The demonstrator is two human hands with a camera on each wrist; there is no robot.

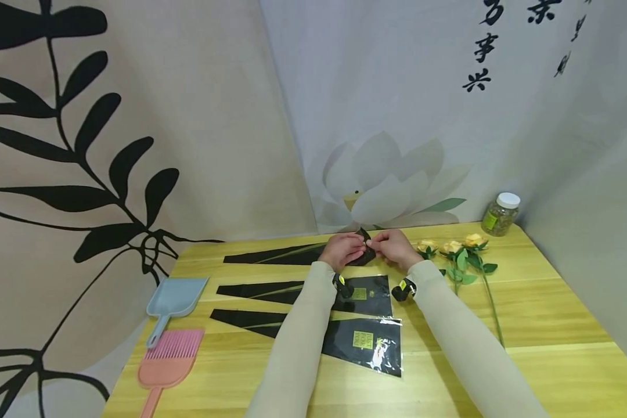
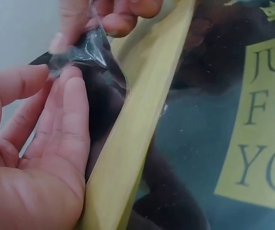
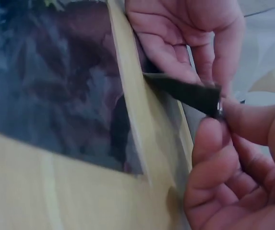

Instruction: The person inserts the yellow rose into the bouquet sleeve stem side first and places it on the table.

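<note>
My left hand point(image 1: 341, 251) and right hand point(image 1: 394, 247) meet at the wide end of the farthest black flower sleeve point(image 1: 277, 255), near the table's back edge. In the left wrist view, the left thumb and fingertips pinch the sleeve's clear plastic edge point(image 2: 87, 52). The right wrist view shows the right thumb and index finger pinching a raised corner of the same black sleeve point(image 3: 187, 93). Nearer on the table lie a middle sleeve point(image 1: 378, 296) and a front sleeve point(image 1: 339, 339), both flat, with gold lettering on black. The left forearm crosses over both.
Yellow artificial roses point(image 1: 451, 247) with green stems lie right of the hands. A white-lidded jar point(image 1: 500, 215) stands at the back right corner. On the left are a blue dustpan point(image 1: 176, 296) and a pink brush point(image 1: 167, 366). A printed curtain point(image 1: 230, 116) hangs behind the wooden table point(image 1: 554, 325).
</note>
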